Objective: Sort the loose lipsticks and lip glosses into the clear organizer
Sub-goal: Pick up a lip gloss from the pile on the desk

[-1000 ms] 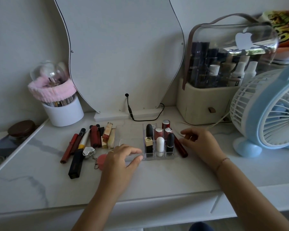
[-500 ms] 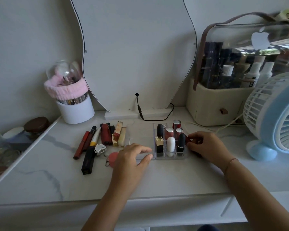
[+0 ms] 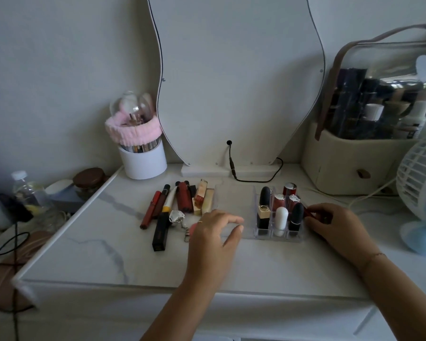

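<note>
The right hand [image 3: 340, 225] is pinching a dark red lip gloss [image 3: 308, 212] between the thumb and the curled fingers, just beside the right wall of the clear organizer [image 3: 290, 239]. Only one end of the tube is showing out of the fingers. The left hand [image 3: 214, 233] is lying with relaxed, nearly straight fingers over the flat left part of the organizer and is gripping nothing.

The organizer is sitting in the middle of the white marble table [image 3: 108, 254]. In its small compartments on the right side, several pieces are standing upright: a black and gold lipstick [image 3: 263, 217], a white tube [image 3: 280, 220] and a black lipstick [image 3: 296, 217] in the front row, with another black one and some red ones with silver tops behind them.

Left of the organizer, the loose lipsticks [image 3: 184, 199] are lying side by side, among them a red gloss [image 3: 150, 210] and a long black tube [image 3: 161, 231]. A silver keychain [image 3: 176, 216] is lying near the left hand.

Further back, a mirror [image 3: 231, 82] is leaning at the wall, with a white cup [image 3: 143, 163] on its left and a beige storage box [image 3: 349, 163] and a fan [image 3: 421, 193] on its right.
</note>
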`<state>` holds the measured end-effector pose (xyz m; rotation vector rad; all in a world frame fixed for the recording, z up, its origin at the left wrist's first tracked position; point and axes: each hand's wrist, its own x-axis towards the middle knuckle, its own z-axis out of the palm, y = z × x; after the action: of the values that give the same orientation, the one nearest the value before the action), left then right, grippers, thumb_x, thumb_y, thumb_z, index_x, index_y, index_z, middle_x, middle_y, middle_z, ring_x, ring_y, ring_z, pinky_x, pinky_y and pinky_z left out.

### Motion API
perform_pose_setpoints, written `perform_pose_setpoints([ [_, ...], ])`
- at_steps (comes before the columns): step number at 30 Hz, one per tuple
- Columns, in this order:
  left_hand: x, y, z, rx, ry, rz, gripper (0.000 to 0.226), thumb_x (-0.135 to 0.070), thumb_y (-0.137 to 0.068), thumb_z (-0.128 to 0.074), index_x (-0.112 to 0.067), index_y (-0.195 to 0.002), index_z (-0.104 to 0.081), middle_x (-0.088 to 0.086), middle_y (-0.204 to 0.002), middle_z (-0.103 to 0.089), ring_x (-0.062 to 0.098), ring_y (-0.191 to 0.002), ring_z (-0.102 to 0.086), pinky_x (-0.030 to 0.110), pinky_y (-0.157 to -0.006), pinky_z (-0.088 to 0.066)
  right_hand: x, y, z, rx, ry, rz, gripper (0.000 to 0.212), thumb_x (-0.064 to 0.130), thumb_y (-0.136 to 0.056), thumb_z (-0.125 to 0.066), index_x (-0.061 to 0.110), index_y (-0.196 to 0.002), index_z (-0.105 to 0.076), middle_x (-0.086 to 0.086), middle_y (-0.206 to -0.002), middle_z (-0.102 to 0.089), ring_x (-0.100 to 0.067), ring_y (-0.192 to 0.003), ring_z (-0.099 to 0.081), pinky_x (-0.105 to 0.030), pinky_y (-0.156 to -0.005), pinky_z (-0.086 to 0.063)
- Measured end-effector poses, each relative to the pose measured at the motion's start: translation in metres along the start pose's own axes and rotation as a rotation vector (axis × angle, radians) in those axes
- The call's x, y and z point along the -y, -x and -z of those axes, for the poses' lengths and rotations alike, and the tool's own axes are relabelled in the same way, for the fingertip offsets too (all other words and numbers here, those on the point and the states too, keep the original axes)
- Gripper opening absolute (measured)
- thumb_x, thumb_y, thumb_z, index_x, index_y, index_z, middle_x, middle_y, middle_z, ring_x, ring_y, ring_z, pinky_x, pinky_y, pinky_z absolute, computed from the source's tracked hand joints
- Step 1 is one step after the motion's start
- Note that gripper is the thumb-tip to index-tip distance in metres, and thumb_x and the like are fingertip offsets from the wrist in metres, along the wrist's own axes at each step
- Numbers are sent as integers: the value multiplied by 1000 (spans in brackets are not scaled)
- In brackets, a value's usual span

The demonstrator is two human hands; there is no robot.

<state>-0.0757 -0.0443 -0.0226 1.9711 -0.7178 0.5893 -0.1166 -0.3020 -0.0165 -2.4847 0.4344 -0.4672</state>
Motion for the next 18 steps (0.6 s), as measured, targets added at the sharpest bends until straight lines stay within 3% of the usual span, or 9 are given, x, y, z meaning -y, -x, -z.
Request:
perform_pose_setpoints([
  [4, 12, 7, 19, -27, -37, 22, 12, -10, -79, -71, -18, -87, -70, -11, -90, -66, 4, -90, -60, 26, -77, -52, 2, 0, -1, -42, -15, 9, 20, 20, -84, -64, 14, -102, -69, -7, -88, -66, -23, -79, -58, -29, -71, -42],
  [8, 32, 8, 50, -118, -99, 78, 15, -8, -78, -72, -21, -87, -70, -13, -91, -66, 4, -91, -61, 17, -79, -48, 2, 0, -2, -32, -23, 17, 20, 24, -86, -61, 14, -102, -69, -7, -94, -68, -23, -84, -59, -35, -79, -47],
  [12, 53, 6, 76, -226, -162, 155, 15, -9, -79, -71, -21, -88, -70, -15, -89, -65, 5, -89, -58, 11, -79, -43, 1, 0, -3, -24, 2, 9, 22, 25, -82, -66, 17, -102, -68, -5, -89, -66, -22, -81, -58, -31, -74, -43],
  [15, 72, 0, 88, -253, -207, 222, 12, -11, -81, -69, -20, -90, -70, -9, -91, -66, 11, -89, -57, 19, -75, -43, 0, -1, -5, -25, 52, 3, 24, 22, -77, -71, 17, -100, -68, -6, -90, -66, -23, -79, -57, -29, -71, -40],
  [18, 93, -12, 95, -252, -171, 320, 9, -16, -85, -65, -23, -90, -68, -10, -93, -66, 7, -90, -56, 19, -74, -39, 2, -3, -7, -29, 74, -5, 21, 19, -77, -71, 16, -98, -70, -8, -90, -67, -24, -78, -57, -29, -70, -39],
])
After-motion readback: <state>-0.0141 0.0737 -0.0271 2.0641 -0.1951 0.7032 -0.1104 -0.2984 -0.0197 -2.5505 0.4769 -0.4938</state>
